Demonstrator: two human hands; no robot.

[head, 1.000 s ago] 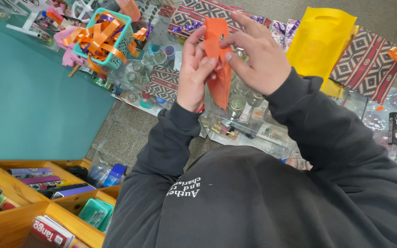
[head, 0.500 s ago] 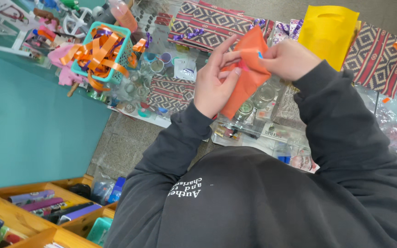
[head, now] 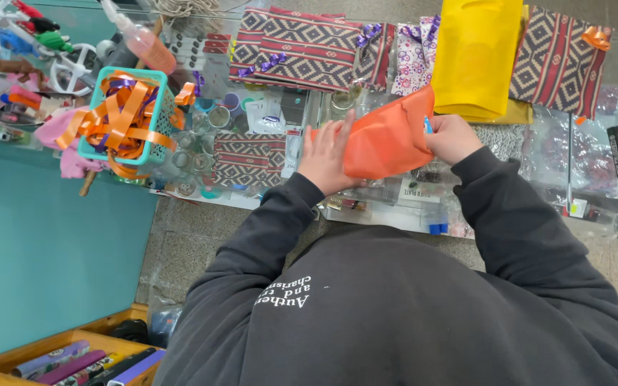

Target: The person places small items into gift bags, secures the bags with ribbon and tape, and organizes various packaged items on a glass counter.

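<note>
I hold an orange bag [head: 389, 139] with both hands over a counter crowded with goods. My left hand [head: 327, 156] presses flat against its left side, fingers spread upward. My right hand [head: 453, 138] is closed on the bag's right edge, where a small blue bit shows beside the thumb. The bag is puffed out and tilted, its upper corner pointing to the right. My dark sleeves reach up to it from the bottom of the head view.
A yellow bag [head: 475, 57] lies just behind the orange one. Patterned red pouches [head: 302, 46] line the back. A teal basket of orange ribbon [head: 124, 118] stands at the left, beside a teal surface [head: 44, 243]. Clear packets cover the counter. A wooden tray [head: 73, 354] sits bottom left.
The orange bag was held upright and folded narrow; it has come down lower and spread wide. My hands have moved apart to its two sides.
</note>
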